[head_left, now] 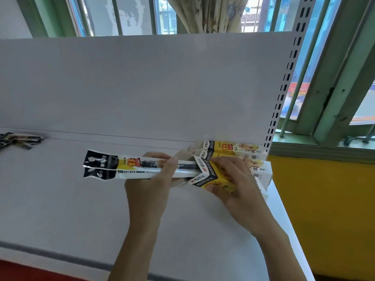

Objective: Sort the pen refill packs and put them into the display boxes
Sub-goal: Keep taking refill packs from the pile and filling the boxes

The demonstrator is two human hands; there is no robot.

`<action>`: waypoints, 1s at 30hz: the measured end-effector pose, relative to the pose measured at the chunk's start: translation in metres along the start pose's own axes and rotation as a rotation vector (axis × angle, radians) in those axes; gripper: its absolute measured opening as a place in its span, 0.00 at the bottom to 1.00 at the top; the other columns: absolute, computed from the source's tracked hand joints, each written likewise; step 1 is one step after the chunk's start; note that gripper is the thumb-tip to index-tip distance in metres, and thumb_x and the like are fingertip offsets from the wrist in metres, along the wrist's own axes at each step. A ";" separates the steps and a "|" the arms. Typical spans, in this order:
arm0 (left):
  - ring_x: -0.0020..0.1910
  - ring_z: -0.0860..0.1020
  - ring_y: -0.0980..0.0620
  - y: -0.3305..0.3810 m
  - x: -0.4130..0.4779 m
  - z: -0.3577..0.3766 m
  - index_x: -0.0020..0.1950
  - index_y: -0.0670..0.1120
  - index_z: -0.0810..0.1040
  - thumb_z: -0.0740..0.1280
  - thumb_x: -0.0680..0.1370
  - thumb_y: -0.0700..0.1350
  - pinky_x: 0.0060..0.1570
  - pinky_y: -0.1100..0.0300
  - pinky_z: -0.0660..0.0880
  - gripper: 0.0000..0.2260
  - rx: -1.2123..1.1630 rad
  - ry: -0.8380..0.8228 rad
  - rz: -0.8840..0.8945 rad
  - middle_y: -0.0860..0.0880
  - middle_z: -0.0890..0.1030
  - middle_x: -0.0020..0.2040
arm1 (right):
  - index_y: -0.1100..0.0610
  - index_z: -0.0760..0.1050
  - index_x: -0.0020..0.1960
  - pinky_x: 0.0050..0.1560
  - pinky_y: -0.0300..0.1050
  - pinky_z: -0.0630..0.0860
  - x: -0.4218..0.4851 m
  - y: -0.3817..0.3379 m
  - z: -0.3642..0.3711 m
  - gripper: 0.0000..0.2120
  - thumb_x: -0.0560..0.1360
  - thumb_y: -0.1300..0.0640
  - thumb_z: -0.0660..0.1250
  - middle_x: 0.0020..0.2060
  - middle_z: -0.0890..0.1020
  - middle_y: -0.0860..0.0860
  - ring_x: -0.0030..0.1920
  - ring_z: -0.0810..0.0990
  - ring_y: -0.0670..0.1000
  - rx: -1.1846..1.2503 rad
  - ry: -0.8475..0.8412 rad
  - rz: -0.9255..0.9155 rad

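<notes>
My left hand (151, 179) grips a bundle of pen refill packs (121, 166), white with black tops, lying level above the shelf. Their right ends sit in the open mouth of a yellow and white display box (215, 175), which my right hand (233, 179) holds from the right with fingers curled round it. Two more display boxes (237, 148) of the same kind stand behind, against the shelf's back panel at the right end.
A small pile of loose refill packs (18, 139) lies at the far left of the white shelf (71, 209). The white back panel (142, 88) rises behind it. A slotted upright (284, 88) bounds the right side. Windows lie beyond.
</notes>
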State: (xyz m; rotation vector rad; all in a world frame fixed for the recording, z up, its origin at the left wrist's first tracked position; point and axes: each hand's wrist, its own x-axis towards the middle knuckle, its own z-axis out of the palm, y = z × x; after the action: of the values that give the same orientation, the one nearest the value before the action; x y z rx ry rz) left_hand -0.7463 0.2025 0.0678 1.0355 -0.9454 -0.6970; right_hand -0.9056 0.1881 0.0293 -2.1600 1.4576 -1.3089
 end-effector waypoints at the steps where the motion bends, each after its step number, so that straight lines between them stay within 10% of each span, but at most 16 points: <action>1: 0.35 0.82 0.54 -0.001 0.001 0.001 0.35 0.44 0.77 0.70 0.71 0.35 0.31 0.63 0.78 0.07 -0.050 -0.008 -0.058 0.53 0.81 0.30 | 0.49 0.71 0.64 0.60 0.50 0.67 0.000 0.000 0.001 0.25 0.68 0.51 0.71 0.55 0.70 0.39 0.56 0.64 0.41 -0.003 0.009 0.001; 21: 0.41 0.83 0.50 -0.007 0.000 -0.002 0.46 0.41 0.79 0.74 0.68 0.42 0.39 0.57 0.79 0.09 0.008 0.126 -0.059 0.47 0.83 0.43 | 0.54 0.72 0.59 0.51 0.42 0.69 0.002 -0.020 0.017 0.26 0.63 0.52 0.73 0.53 0.74 0.47 0.52 0.68 0.49 -0.087 0.043 -0.140; 30: 0.32 0.82 0.57 0.005 -0.001 -0.001 0.36 0.45 0.75 0.70 0.72 0.39 0.27 0.69 0.73 0.07 0.033 -0.268 -0.266 0.53 0.82 0.31 | 0.49 0.64 0.54 0.47 0.45 0.70 -0.001 -0.014 0.019 0.31 0.57 0.54 0.78 0.50 0.73 0.47 0.50 0.66 0.48 -0.190 0.061 -0.175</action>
State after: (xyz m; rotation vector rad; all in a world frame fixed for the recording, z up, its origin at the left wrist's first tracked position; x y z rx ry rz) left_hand -0.7456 0.2054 0.0716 1.1273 -1.0618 -1.0647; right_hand -0.8821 0.1903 0.0270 -2.4378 1.4997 -1.3530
